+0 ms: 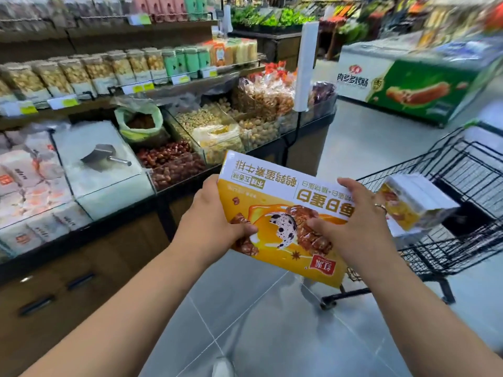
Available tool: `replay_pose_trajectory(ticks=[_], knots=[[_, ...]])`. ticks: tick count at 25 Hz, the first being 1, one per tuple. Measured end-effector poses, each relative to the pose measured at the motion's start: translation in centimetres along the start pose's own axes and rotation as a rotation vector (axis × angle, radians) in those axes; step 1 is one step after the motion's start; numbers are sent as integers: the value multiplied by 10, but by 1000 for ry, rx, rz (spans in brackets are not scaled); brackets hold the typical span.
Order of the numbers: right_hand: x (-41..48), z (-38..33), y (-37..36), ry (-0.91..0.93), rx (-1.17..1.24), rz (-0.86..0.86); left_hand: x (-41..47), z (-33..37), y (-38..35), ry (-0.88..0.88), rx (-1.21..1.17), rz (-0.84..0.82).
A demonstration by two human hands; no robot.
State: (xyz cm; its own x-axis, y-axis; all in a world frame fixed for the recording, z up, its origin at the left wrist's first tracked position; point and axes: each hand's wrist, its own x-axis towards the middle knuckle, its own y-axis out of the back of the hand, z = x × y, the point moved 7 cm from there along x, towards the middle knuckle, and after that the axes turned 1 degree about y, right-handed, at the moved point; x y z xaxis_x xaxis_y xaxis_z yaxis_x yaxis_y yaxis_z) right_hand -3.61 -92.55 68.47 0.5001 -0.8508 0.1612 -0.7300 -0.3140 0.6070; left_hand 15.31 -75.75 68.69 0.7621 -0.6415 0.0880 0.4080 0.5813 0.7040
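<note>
Here, in a supermarket aisle, a shopper holds a yellow-and-white snack box [277, 202] in both hands, in mid-air over the grey tiled floor [272, 336], between a bulk-food counter [114, 257] and a black wire shopping cart [468, 164]. The left hand [217, 221] grips the box's left edge, thumb pressed on the printed face and fingers tucked out of sight behind. The right hand [353, 227] lies spread over the right half, its fingers curling over the far edge. The print faces the camera upside down, and the box is tilted, its near corner dipping toward the floor. A second, similar pack [419, 202] already lies in the cart, just beside the right hand. The step in hand looks like loading the cart: the box is gripped and lifted but not yet set down. The next move would seem to call for swinging it rightward over the cart's rim, clearing the wire, and lowering it next to the pack inside without dropping it on top. A metal scoop [103, 156] rests in one of the counter's bins.
</note>
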Motion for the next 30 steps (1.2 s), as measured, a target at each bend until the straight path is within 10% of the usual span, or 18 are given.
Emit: replay_pose_trajectory(ticks=[30], knots=[[322,277,101,-560,-34,372,396,220,-403,-458,53,-603]])
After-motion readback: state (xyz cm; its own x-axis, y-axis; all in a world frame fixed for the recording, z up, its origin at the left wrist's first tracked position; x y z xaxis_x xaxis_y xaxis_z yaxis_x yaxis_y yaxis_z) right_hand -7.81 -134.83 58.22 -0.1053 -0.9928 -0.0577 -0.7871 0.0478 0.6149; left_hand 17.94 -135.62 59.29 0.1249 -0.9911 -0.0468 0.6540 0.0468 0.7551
